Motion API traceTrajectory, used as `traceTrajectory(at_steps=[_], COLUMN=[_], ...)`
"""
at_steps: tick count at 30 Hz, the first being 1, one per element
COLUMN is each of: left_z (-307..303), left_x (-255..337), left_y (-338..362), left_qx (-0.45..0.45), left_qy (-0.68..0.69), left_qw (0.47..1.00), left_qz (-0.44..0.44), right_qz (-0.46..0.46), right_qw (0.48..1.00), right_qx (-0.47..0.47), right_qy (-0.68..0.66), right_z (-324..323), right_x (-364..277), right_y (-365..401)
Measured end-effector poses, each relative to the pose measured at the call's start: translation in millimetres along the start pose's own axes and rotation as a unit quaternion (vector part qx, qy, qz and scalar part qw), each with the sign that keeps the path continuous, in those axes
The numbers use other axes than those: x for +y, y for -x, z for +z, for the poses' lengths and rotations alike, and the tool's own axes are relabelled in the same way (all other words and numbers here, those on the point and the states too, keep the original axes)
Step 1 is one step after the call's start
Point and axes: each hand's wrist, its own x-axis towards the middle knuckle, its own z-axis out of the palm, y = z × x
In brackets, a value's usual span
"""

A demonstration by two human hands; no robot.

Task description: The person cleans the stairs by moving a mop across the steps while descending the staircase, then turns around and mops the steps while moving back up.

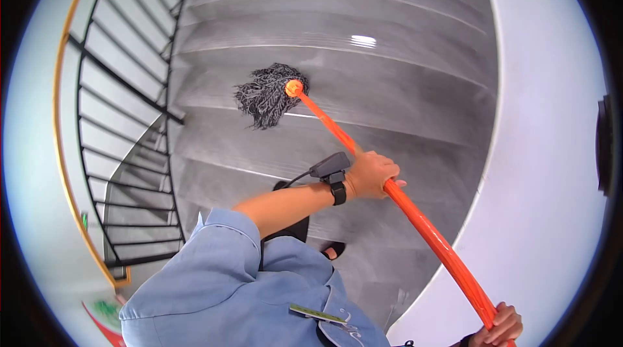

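Note:
An orange mop handle point(425, 230) runs diagonally from the lower right up to a dark grey string mop head point(266, 95) lying on a grey stair step. My left hand point(373, 175) is wrapped round the middle of the handle, with a black strap and a small dark device on that wrist. Near the bottom right edge, my right hand point(503, 326) is closed round the upper end of the handle. The mop strings spread to the left of the orange joint and hang partly over the step's edge.
Grey stairs point(415, 81) curve upward ahead. A black metal railing point(126, 152) with a wooden handrail point(58, 107) stands at the left, and a white wall point(545, 152) at the right. A dark object point(604, 146) is at the far right. My foot in a dark sandal point(334, 251) shows below.

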Motion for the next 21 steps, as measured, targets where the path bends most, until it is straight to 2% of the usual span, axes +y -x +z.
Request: traceTrajectory(at_steps=[2,5,9,11,12,13,14,15,16,18,20,21], left_z=[40,96,173,211,225,234,250,263,258,238,213,202], left_x=[41,95,134,137,139,141,141,140,143,151,157,160], left_y=[-25,-59,-104,-118,-120,-121,-120,-120,-125,-125,-113,-106], left_qx=[0.007,-0.009,-0.049,-0.052,-0.055,-0.073,-0.088,-0.051,-0.049,-0.138,-0.117,-0.098], left_qy=[0.061,0.138,0.213,0.237,0.244,0.204,0.162,0.191,0.196,0.237,0.250,0.255], left_qw=[0.997,0.986,0.964,0.959,0.956,0.966,0.975,0.968,0.966,0.952,0.951,0.952], left_qz=[0.039,0.095,0.151,0.148,0.154,0.140,0.126,0.155,0.162,0.134,0.137,0.139], right_qz=[-0.018,-0.062,-0.078,0.005,0.088,0.117,0.071,0.068,0.063,-0.007,-0.090,-0.101], right_qw=[0.998,0.985,0.941,0.927,0.888,0.877,0.880,0.877,0.874,0.878,0.873,0.884], right_qx=[0.048,0.065,0.099,0.071,0.071,0.003,-0.020,0.002,0.023,0.103,0.123,0.122], right_qy=[0.046,0.146,0.314,0.369,0.446,0.466,0.469,0.475,0.481,0.467,0.463,0.440], right_z=[-7,-17,9,23,41,42,41,46,52,55,67,74], right_x=[-40,-86,-88,-77,-78,-74,-59,-63,-66,-64,-80,-88], right_y=[20,51,58,58,50,48,53,49,44,51,55,54])
